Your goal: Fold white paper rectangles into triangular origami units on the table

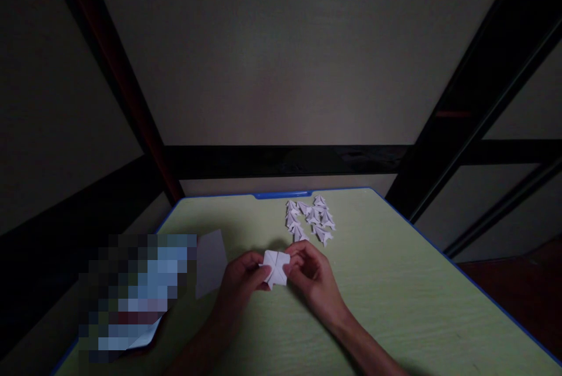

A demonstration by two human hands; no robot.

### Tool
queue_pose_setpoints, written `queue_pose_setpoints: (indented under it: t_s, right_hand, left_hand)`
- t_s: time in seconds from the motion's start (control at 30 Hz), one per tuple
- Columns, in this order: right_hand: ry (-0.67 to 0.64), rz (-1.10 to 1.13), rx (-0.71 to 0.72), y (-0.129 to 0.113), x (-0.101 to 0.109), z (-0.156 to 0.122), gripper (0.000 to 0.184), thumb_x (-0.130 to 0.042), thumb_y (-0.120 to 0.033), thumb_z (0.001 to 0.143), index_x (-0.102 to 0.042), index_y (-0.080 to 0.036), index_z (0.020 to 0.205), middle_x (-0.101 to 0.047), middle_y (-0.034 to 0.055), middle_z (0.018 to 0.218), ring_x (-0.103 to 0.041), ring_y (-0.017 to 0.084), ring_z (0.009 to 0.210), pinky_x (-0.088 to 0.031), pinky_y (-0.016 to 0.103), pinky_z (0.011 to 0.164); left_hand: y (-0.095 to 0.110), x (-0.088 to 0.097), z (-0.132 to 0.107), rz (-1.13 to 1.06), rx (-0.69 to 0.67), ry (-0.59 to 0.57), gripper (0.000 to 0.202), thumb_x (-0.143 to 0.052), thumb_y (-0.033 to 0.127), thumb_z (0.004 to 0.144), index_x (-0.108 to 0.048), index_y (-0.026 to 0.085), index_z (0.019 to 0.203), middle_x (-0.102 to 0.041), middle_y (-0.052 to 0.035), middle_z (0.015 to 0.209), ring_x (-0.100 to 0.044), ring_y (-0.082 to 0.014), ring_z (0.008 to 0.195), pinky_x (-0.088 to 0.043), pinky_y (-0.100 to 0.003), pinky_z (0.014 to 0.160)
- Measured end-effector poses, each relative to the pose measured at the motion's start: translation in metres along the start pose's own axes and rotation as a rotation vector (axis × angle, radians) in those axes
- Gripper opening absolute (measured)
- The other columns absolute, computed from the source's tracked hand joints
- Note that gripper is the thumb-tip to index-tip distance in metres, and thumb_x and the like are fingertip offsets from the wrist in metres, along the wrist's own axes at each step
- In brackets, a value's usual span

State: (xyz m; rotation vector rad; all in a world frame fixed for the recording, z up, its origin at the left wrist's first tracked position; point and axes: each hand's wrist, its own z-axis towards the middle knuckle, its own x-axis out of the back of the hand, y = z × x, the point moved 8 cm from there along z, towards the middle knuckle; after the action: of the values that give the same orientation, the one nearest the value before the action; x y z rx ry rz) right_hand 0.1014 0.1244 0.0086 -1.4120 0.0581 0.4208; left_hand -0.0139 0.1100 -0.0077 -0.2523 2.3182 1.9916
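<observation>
A small white folded paper piece (276, 267) is held just above the green table (395, 294). My left hand (240, 279) pinches its left edge with closed fingers. My right hand (312, 273) pinches its right edge, fingers curled round it. The piece shows creases meeting at its middle. Beyond my hands, near the table's far edge, lies a cluster of several finished white folded paper figures (309, 221).
A flat sheet of white paper (209, 262) lies left of my hands, beside a blurred-out patch on the table's left side. The table has a blue rim (283, 194). Dark beams and a pale wall stand behind it.
</observation>
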Motion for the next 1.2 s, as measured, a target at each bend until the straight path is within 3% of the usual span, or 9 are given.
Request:
queue_pose_setpoints:
  t_s: [0.27, 0.53, 0.7, 1.2]
  right_hand:
    - [-0.052, -0.025, -0.067, 0.006, -0.003, 0.001, 0.013, -0.060, -0.015, 0.061, -0.049, -0.014, 0.066, -0.046, -0.0056, 0.049, -0.040, 0.005, 0.043, -0.028, 0.017, 0.042]
    - [-0.136, -0.121, -0.005, -0.001, -0.001, 0.003, 0.010, -0.059, -0.016, 0.064, -0.057, -0.014, 0.073, -0.053, -0.0019, 0.056, -0.046, 0.008, 0.050, -0.035, 0.019, 0.048]
    - [-0.200, -0.179, 0.081, -0.010, -0.001, 0.005, 0.005, -0.061, -0.013, 0.062, -0.064, -0.016, 0.064, -0.058, 0.0026, 0.069, -0.053, 0.011, 0.065, -0.041, 0.023, 0.058]
    - [-0.188, -0.272, 0.085, -0.009, 0.003, 0.005, 0.004, -0.063, -0.014, 0.061, -0.066, -0.016, 0.060, -0.059, 0.0031, 0.064, -0.052, 0.011, 0.060, -0.040, 0.023, 0.055]
  left_hand:
    - [0.001, -0.008, 0.003, 0.161, 0.004, -0.085, 0.020, -0.059, 0.026, 0.055, -0.061, 0.008, 0.063, -0.057, 0.0000, 0.047, -0.049, -0.0107, 0.045, -0.037, -0.020, 0.043]
    - [-0.003, -0.009, 0.003, 0.152, 0.031, -0.162, 0.022, -0.057, 0.029, 0.056, -0.058, 0.008, 0.062, -0.055, 0.0012, 0.042, -0.049, -0.0103, 0.038, -0.037, -0.020, 0.040]
    - [-0.005, -0.013, 0.001, 0.178, 0.048, -0.238, 0.022, -0.055, 0.028, 0.060, -0.058, 0.008, 0.065, -0.055, 0.0007, 0.043, -0.052, -0.0114, 0.039, -0.039, -0.021, 0.040]
    - [-0.014, -0.010, 0.006, 0.209, 0.029, -0.247, 0.014, -0.055, 0.023, 0.056, -0.055, 0.010, 0.060, -0.055, 0.0015, 0.041, -0.051, -0.0101, 0.035, -0.038, -0.019, 0.037]
